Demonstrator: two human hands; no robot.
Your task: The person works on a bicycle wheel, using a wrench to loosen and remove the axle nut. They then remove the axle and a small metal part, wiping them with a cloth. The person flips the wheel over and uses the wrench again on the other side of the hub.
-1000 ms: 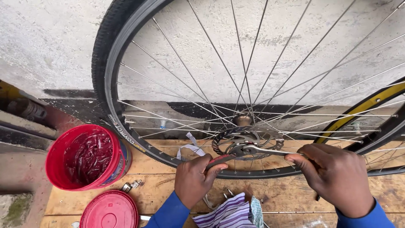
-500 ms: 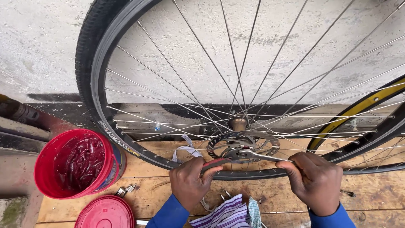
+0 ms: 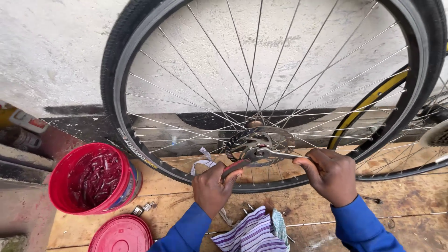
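Note:
A spoked bicycle wheel (image 3: 422,70) with a black tyre stands upright against a white wall. At its hub sits a silver brake disc (image 3: 259,138). My left hand (image 3: 213,187) grips the red handle of a tool (image 3: 234,166) that reaches up to the hub. My right hand (image 3: 329,175) holds a thin silver wrench (image 3: 275,153) set on the axle, just right of the disc. Both sleeves are blue. The tool heads are partly hidden behind the spokes.
A red tub of dark red grease (image 3: 93,179) stands at the left, its red lid (image 3: 121,234) lying in front. A striped cloth (image 3: 254,233) lies on the wooden boards (image 3: 410,196) below my hands. A yellow-framed second wheel (image 3: 373,100) leans behind at the right.
The view has shifted, so the wheel and hub sit more to the right. Both hands stay on their tools at the hub, with the right hand drawn slightly closer to it.

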